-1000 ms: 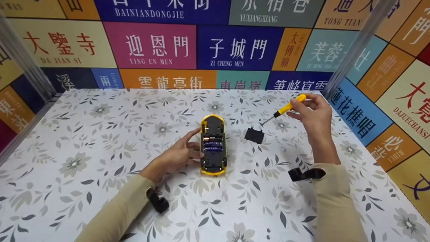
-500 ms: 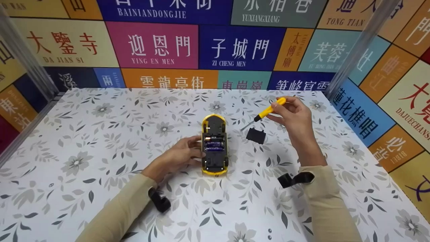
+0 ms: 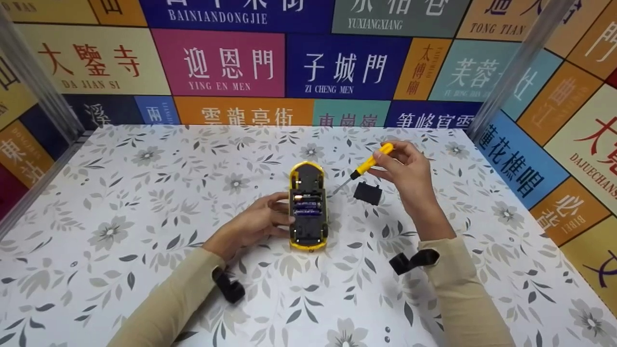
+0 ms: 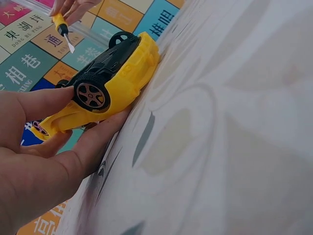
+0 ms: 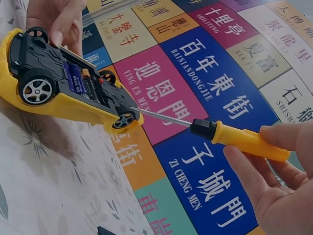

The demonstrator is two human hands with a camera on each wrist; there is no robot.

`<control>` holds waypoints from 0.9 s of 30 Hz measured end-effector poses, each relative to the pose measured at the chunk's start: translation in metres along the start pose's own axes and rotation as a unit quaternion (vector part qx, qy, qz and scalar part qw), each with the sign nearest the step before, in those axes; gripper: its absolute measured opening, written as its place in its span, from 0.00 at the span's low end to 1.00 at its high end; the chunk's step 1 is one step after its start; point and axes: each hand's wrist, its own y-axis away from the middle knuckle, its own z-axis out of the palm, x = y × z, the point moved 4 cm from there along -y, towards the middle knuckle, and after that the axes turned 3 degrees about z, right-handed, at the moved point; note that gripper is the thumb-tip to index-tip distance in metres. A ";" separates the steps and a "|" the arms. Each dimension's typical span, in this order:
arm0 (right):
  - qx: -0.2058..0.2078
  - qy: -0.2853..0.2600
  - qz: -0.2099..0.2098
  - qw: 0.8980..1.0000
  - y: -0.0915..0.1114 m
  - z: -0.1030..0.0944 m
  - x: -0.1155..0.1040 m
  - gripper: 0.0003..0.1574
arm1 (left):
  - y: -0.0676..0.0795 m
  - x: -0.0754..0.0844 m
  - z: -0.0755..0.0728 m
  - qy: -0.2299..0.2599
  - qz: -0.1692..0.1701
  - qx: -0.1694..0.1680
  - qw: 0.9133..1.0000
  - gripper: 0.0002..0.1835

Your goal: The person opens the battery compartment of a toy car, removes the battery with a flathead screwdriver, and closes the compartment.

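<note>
Pinches toy car [image 3: 309, 230] in left hand [image 3: 255, 221], yellow screwdriver [image 3: 364, 166] in right hand [image 3: 409, 176]. Might scrape exposed batteries [image 3: 307, 206] through unsteady aim.

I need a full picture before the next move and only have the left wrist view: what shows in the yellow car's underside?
Observer: Batteries sit exposed in the underside of the yellow car.
Operator: Anything lying loose nearby?
Observer: Yes, a black panel lies on the patterned cloth, apart from the car.
Operator: Which side is the screwdriver on?
Observer: In the head view it is right of the car, slanting down toward it.
</note>
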 end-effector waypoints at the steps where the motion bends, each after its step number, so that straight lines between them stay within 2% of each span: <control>1: 0.000 0.001 -0.001 1.000 0.000 0.002 0.000 0.20 | 0.000 0.000 0.000 0.000 0.000 0.001 1.000 0.39; 7: 0.009 0.013 -0.018 1.000 0.004 0.011 -0.001 0.21 | 0.000 -0.001 0.000 -0.003 -0.002 0.000 1.000 0.39; 16: 0.021 0.019 -0.037 0.999 0.009 0.023 0.005 0.20 | 0.002 -0.001 0.001 -0.007 0.021 -0.017 1.000 0.40; 27: 0.015 0.032 -0.061 0.997 0.017 0.038 0.007 0.17 | 0.002 0.000 0.001 -0.009 0.010 -0.006 1.000 0.40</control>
